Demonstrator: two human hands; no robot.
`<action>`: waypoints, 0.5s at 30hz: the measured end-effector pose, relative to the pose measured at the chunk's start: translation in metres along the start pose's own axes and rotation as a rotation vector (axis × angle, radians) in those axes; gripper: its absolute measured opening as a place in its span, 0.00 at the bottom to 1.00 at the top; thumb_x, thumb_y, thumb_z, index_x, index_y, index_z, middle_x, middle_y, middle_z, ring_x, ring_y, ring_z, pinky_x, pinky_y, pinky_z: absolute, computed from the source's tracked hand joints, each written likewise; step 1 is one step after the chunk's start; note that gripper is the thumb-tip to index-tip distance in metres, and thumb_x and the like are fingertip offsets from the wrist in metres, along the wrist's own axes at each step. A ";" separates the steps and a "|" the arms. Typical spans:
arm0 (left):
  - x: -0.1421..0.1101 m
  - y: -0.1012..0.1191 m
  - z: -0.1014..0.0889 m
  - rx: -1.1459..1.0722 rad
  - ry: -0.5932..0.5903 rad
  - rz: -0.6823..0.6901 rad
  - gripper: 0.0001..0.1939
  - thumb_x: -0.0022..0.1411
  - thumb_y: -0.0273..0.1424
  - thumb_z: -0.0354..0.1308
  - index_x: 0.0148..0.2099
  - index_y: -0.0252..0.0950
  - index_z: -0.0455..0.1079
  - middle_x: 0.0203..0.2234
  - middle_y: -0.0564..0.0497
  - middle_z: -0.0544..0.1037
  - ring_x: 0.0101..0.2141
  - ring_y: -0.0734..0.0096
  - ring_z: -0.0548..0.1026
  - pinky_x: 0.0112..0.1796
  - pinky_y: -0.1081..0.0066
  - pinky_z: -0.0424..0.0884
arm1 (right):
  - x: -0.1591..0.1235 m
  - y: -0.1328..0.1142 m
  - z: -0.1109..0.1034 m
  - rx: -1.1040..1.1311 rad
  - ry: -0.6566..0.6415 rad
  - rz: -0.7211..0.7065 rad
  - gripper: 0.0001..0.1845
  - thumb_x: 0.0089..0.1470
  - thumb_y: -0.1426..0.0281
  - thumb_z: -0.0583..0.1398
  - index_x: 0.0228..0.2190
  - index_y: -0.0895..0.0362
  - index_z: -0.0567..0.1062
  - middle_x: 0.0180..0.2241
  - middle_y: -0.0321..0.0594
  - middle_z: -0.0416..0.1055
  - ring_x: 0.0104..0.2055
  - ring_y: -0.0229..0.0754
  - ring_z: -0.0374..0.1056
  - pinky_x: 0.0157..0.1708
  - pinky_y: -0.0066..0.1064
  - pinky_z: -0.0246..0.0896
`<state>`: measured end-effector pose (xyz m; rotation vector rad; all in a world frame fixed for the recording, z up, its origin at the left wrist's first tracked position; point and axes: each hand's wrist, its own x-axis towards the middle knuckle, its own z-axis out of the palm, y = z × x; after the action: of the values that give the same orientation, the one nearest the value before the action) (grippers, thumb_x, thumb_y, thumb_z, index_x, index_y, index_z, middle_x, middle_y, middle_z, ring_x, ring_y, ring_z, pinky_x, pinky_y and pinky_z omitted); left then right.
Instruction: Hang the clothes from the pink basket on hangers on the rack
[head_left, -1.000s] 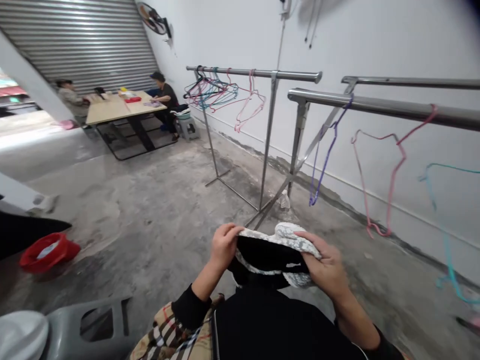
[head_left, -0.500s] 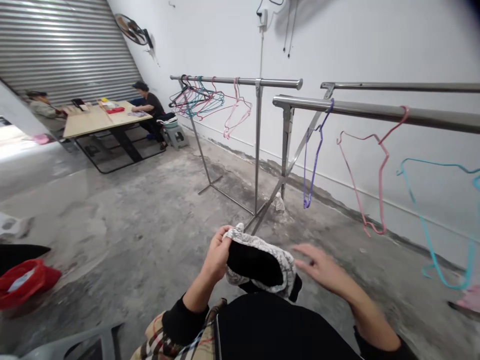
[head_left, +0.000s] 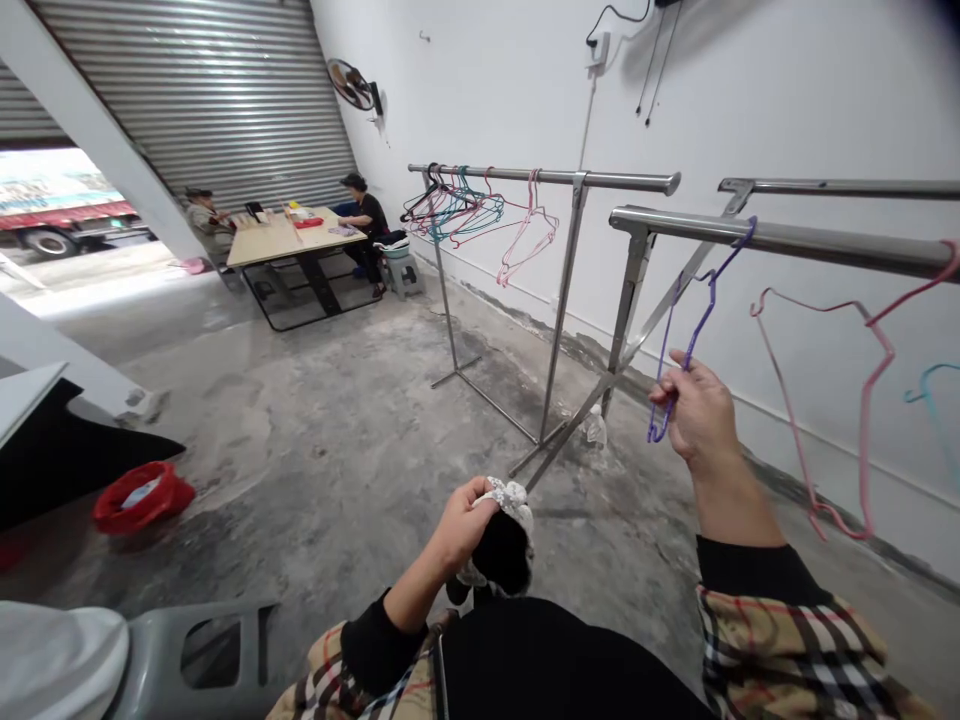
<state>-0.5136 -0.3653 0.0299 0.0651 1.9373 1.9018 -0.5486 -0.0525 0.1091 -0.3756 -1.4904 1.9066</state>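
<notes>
In my left hand (head_left: 461,530), low in front of my body, is a white-and-grey patterned garment (head_left: 514,497) with a gathered edge. The fingers pinch that edge, and the dark opening of the garment hangs below. My right hand (head_left: 699,410) is closed on the lower part of a purple clothes hanger (head_left: 703,318). The hook of this hanger still rests over the near metal rail (head_left: 817,243). To the right of it hangs a pink hanger (head_left: 877,375), apart from my hand.
A second rack (head_left: 630,181) carries several hangers along the wall. Two people sit at a table (head_left: 274,245) at the back. On the left are a red bag (head_left: 142,500) and a grey stool (head_left: 161,640) with white cloth on it. A turquoise hanger (head_left: 926,395) is at the right edge.
My right hand has left the garment's side, moved up and right, and taken hold of the purple hanger. The garment now hangs from my left hand alone. The view has turned left.
</notes>
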 end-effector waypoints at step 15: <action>0.022 0.006 -0.012 -0.224 0.110 -0.091 0.07 0.46 0.32 0.56 0.25 0.37 0.59 0.16 0.60 0.60 0.19 0.79 0.58 0.22 0.76 0.51 | -0.149 0.075 -0.070 -0.528 -0.081 -0.160 0.20 0.53 0.50 0.60 0.29 0.55 0.72 0.16 0.30 0.61 0.16 0.34 0.58 0.15 0.25 0.57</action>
<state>-0.5392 -0.3686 0.0294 -0.1945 1.7492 2.0852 -0.4232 -0.1076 -0.0091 -0.4005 -2.0098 1.4007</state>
